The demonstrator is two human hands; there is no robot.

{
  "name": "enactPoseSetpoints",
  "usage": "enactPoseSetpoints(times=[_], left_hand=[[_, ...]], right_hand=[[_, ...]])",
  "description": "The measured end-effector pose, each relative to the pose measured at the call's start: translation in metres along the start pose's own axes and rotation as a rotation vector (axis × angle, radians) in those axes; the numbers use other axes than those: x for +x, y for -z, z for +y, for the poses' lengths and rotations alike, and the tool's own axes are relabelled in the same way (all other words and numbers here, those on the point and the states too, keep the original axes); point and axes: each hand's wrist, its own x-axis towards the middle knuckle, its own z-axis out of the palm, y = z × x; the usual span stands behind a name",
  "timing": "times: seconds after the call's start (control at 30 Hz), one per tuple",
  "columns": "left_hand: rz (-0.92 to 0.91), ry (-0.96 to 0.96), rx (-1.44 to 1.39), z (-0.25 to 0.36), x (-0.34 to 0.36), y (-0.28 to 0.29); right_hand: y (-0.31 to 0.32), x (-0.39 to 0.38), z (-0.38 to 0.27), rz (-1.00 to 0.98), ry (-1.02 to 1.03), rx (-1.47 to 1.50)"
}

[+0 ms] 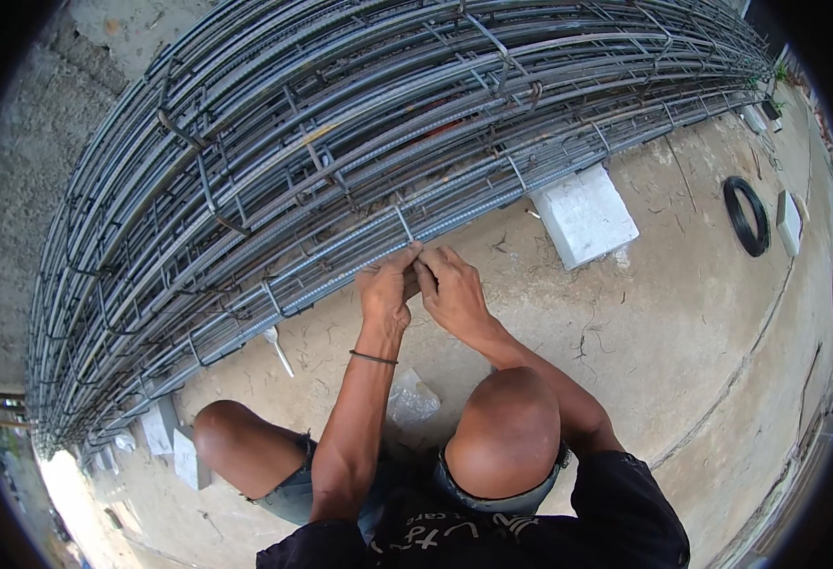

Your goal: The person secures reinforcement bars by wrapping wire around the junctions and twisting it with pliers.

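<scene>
A long stack of steel rebar cages [321,142] lies across the floor in front of me. On its near edge runs a ribbed bar [326,287], crossed by a thin stirrup [404,223]. My left hand [385,284] is closed at the lower end of this stirrup, fingers pinched against the bar. Right beside it, my right hand [449,289] is closed too, its fingertips meeting the left ones at the same joint. Whatever sits between the fingertips is too small and covered to make out.
A white block [587,216] props the cages at right; another white block [190,459] stands at lower left. A black wire coil [746,216] lies at far right. Closer are a white plastic utensil [280,352], a clear plastic bag [412,398] and scattered wire bits [584,341].
</scene>
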Motion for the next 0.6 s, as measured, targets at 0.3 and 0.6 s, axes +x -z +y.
enactPoseSetpoints(times=[0.3,0.6], left_hand=[[0.040,-0.122,-0.074,-0.017,0.001,-0.009],[0.060,-0.010,-0.324,-0.030,-0.002,-0.015]], right_hand=[[0.025,-0.009,0.034,-0.209,-0.388,0.689],[0.029,-0.149,0.115,-0.613,-0.658,-0.711]])
